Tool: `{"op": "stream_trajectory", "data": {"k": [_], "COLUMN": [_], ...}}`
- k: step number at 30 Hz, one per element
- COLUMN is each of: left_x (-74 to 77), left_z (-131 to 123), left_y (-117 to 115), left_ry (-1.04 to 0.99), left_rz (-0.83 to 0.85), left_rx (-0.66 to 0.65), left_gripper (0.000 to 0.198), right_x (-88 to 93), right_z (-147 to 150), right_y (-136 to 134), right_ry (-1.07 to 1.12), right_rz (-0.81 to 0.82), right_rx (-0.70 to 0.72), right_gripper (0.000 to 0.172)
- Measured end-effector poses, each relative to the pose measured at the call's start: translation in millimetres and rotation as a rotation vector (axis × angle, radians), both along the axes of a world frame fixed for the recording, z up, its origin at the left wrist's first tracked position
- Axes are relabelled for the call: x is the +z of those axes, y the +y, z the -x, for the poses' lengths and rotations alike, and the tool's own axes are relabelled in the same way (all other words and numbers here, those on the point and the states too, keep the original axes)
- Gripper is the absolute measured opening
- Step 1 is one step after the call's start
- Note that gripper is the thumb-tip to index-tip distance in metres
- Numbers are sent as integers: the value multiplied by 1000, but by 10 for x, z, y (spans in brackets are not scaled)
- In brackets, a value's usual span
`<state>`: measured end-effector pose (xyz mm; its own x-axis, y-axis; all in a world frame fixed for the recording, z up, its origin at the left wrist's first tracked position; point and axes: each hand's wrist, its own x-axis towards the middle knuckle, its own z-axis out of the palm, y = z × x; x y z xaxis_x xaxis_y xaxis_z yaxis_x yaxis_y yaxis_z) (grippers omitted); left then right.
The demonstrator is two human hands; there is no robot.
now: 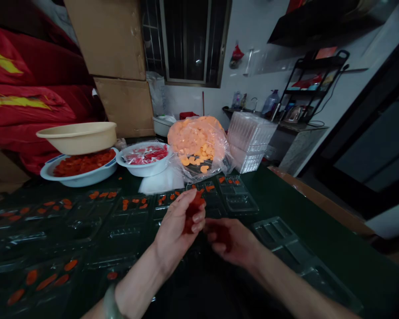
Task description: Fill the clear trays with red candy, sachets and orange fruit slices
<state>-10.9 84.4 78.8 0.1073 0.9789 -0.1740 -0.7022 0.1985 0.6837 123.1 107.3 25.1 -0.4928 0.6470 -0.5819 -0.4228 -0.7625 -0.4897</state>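
My left hand (181, 226) is curled around a small bunch of red pieces (193, 212), held above the dark table. My right hand (231, 241) is just beside it, fingers bent toward the left hand; something reddish shows in its palm, but I cannot make out what. Under both hands lie clear plastic compartment trays (133, 210), some cells holding orange-red pieces. A wristband shows on my left wrist (109, 303).
A white basin of red pieces (81, 166) with a beige bowl (78, 137) on top stands at back left. Beside it are a white bowl of red packets (145, 157), a clear bag of orange pieces (197, 141) and stacked clear trays (249, 139). More trays (279, 241) lie at right.
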Motion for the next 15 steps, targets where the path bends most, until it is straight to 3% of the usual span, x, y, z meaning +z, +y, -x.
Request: {"op": "stream_trajectory", "data": {"k": [1, 4, 6, 8, 11, 15], "left_x": [-2, -59, -111, -149, -163, -123], "left_z": [67, 282, 426, 563, 731, 885], "left_y": [-2, -67, -143, -224, -326, -398], "left_ry": [-69, -157, -164, -162, -137, -60], "left_rz": [49, 166, 214, 244, 265, 302], "left_rx": [-43, -91, -72, -57, 42, 238], "left_gripper": [18, 23, 24, 25, 20, 14], "right_x": [14, 1, -61, -146, -264, -318], "right_z": [-87, -344, -490, -603, -709, -778], "right_y": [104, 576, 977, 1374, 1851, 2155], "right_ry": [-86, -472, -662, -790, -954, -1066], "right_rz": [-27, -329, -448, -486, -508, -500], "right_rx": [-35, -160, -265, -348, -429, -476], "right_gripper": [9, 5, 17, 27, 28, 28]}}
